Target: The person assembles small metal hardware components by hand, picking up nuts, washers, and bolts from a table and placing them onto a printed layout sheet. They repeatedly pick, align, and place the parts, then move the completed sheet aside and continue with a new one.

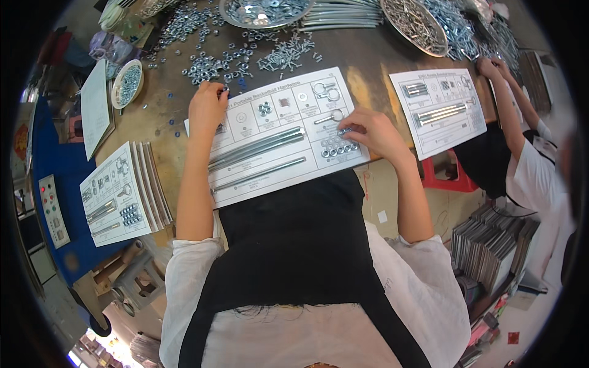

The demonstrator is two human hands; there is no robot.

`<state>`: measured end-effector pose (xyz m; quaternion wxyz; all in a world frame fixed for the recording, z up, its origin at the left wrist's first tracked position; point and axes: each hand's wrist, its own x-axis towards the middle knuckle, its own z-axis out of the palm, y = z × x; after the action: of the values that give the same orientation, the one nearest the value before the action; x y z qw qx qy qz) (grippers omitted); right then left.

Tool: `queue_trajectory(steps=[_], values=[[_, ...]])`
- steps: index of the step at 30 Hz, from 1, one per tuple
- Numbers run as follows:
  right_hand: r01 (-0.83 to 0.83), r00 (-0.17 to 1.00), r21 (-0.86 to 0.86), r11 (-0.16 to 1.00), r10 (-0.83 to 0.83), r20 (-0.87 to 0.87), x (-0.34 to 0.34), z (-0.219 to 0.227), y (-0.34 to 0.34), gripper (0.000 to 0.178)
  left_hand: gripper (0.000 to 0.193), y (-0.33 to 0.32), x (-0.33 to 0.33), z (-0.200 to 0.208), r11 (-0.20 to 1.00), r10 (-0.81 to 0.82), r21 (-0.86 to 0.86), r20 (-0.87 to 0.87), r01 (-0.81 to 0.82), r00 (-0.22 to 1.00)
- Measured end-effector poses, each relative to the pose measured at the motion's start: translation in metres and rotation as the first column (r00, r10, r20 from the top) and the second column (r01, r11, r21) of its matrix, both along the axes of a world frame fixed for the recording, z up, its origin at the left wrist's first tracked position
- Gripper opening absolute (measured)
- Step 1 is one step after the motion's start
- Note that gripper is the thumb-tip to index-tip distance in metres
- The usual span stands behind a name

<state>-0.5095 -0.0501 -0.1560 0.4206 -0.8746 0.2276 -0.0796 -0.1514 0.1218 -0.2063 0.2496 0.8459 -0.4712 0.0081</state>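
Observation:
In front of me lies a printed hardware card (257, 184) with drawn outlines and metal parts on it. Long metal rods (261, 149) and a thinner bolt (264, 173) rest across its lower half. A ring pin (337, 115) and rows of nuts (339, 148) sit on its right side. My right hand (375, 134) is over that side, its fingers pinched round a small shiny nut at the top of the rows. At the card's upper left corner my left hand (207, 109) is closed; a small dark piece shows at its fingertips, too small to name.
Loose nuts (211, 66) and short bolts (288, 54) are heaped beyond the card. Trays of washers (265, 13) and screws (417, 27) stand at the back. Filled cards (113, 202) stack at left. At right, another card (438, 136) lies near a co-worker's hands (491, 66).

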Motion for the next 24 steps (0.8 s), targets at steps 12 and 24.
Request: queue_trajectory(steps=[12, 24], values=[[-0.065, 0.998, -0.125, 0.990, 0.064, -0.013, -0.013, -0.004, 0.001, 0.020, 0.023, -0.005, -0.053, 0.040, 0.969, -0.121, -0.245, -0.398, 0.022, 0.909], [-0.037, 0.998, -0.083, 0.996, 0.041, 0.047, -0.014, -0.006, 0.000, 0.016, 0.015, -0.032, -0.195, 0.024, 0.818, -0.574, -0.098, -0.222, 0.567, 0.788]])
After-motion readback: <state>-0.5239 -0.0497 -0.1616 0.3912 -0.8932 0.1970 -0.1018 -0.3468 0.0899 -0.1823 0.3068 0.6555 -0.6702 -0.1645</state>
